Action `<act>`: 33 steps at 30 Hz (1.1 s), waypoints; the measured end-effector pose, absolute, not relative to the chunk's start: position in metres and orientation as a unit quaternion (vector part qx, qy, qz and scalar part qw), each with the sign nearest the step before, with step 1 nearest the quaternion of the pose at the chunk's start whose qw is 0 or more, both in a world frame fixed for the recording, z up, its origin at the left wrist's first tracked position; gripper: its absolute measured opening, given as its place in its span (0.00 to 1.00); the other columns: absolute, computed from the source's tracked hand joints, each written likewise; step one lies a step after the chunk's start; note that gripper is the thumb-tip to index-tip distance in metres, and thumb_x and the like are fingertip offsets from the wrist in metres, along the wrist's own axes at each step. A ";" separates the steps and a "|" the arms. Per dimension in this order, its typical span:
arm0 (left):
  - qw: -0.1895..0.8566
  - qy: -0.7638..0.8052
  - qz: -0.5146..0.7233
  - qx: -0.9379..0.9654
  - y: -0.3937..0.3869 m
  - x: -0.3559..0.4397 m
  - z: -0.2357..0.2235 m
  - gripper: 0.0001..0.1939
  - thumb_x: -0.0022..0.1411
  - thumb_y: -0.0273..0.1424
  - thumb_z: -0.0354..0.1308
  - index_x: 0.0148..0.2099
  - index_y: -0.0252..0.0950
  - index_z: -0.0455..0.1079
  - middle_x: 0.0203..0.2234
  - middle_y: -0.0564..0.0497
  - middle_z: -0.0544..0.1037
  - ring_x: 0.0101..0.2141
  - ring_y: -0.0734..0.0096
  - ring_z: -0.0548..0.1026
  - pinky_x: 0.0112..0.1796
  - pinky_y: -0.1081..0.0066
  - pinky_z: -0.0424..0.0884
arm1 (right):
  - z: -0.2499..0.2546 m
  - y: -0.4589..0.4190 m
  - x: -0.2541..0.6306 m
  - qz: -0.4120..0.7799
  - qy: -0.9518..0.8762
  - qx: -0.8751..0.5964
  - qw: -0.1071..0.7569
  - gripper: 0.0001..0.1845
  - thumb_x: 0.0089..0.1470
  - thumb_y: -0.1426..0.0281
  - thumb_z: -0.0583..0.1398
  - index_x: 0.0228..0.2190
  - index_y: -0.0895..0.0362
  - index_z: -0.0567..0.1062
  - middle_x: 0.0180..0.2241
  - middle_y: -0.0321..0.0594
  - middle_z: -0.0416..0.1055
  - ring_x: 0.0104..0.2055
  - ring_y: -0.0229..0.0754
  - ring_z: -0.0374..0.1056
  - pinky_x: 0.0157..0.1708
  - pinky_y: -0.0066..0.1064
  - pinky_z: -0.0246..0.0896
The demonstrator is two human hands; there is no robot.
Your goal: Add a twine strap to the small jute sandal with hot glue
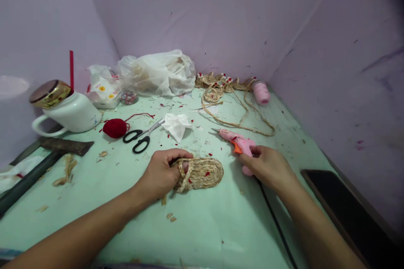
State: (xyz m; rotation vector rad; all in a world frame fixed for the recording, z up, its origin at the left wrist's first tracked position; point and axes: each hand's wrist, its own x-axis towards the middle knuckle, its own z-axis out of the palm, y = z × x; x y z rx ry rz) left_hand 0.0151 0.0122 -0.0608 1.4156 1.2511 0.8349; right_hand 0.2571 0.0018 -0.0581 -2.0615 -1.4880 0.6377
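A small woven straw slipper (206, 173) with red bits on its sole lies flat on the green table. My left hand (166, 171) is closed on its strap end, thumb tucked under the braided strap and fingers at the far edge. To the right, my right hand (268, 166) grips the handle of a pink glue gun (235, 141) with an orange trigger. The gun's nozzle points to the far left, apart from the slipper. A black cord runs from the handle toward the near edge.
Black-handled scissors (142, 136), a white tissue (177, 127) and red yarn (115, 128) lie beyond my left hand. A hammer (47, 168) and white mug (74, 113) are left. Straw cord (243, 124), pink thread (261, 92) and a plastic bag (164, 73) sit behind; a phone (344, 214) is right.
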 end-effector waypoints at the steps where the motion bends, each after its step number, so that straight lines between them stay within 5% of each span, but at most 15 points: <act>1: 0.513 0.520 0.351 0.586 0.012 0.015 -0.059 0.10 0.46 0.28 0.57 0.33 0.32 0.74 0.25 0.50 0.79 0.24 0.70 0.75 0.25 0.74 0.72 | -0.060 0.001 0.259 0.297 -0.512 -0.741 0.317 0.07 0.40 0.66 0.60 0.17 0.54 0.72 0.09 0.33 0.66 0.11 0.40 0.61 0.09 0.29 0.53; 3: 0.511 0.520 0.354 0.585 0.013 0.015 -0.057 0.09 0.46 0.27 0.56 0.32 0.32 0.74 0.24 0.50 0.78 0.23 0.71 0.75 0.24 0.74 0.72 | -0.060 -0.005 0.263 0.429 -0.428 -0.667 0.433 0.01 0.40 0.71 0.60 0.21 0.55 0.72 0.13 0.34 0.69 0.14 0.39 0.65 0.16 0.31 0.65; 6: 0.501 0.525 0.355 0.589 0.014 0.015 -0.056 0.09 0.47 0.27 0.56 0.32 0.31 0.75 0.23 0.50 0.78 0.23 0.72 0.74 0.23 0.75 0.72 | -0.054 -0.020 0.264 0.535 -0.360 -0.596 0.479 0.10 0.38 0.75 0.61 0.29 0.59 0.73 0.24 0.40 0.74 0.21 0.40 0.69 0.21 0.30 0.68; 16: 0.493 0.519 0.356 0.601 0.014 0.013 -0.061 0.10 0.48 0.26 0.55 0.33 0.32 0.75 0.25 0.50 0.78 0.24 0.72 0.74 0.24 0.75 0.71 | -0.069 -0.075 0.247 0.456 -0.504 -0.564 0.469 0.15 0.50 0.59 0.57 0.36 0.55 0.73 0.19 0.37 0.67 0.19 0.38 0.60 0.15 0.27 0.55; 22: 0.472 0.522 0.369 0.607 0.011 0.014 -0.057 0.10 0.48 0.28 0.55 0.33 0.31 0.75 0.25 0.49 0.78 0.25 0.72 0.74 0.25 0.76 0.71 | -0.079 -0.087 0.241 0.338 -0.542 -0.630 0.442 0.13 0.48 0.61 0.59 0.33 0.55 0.76 0.33 0.41 0.75 0.37 0.49 0.69 0.35 0.35 0.66; 33: 0.463 0.504 0.386 0.618 0.008 0.015 -0.063 0.09 0.50 0.28 0.55 0.33 0.32 0.74 0.27 0.49 0.77 0.26 0.72 0.74 0.25 0.78 0.69 | -0.088 -0.091 0.241 0.281 -0.627 -0.634 0.355 0.16 0.52 0.61 0.56 0.40 0.54 0.73 0.38 0.42 0.74 0.39 0.49 0.69 0.39 0.36 0.65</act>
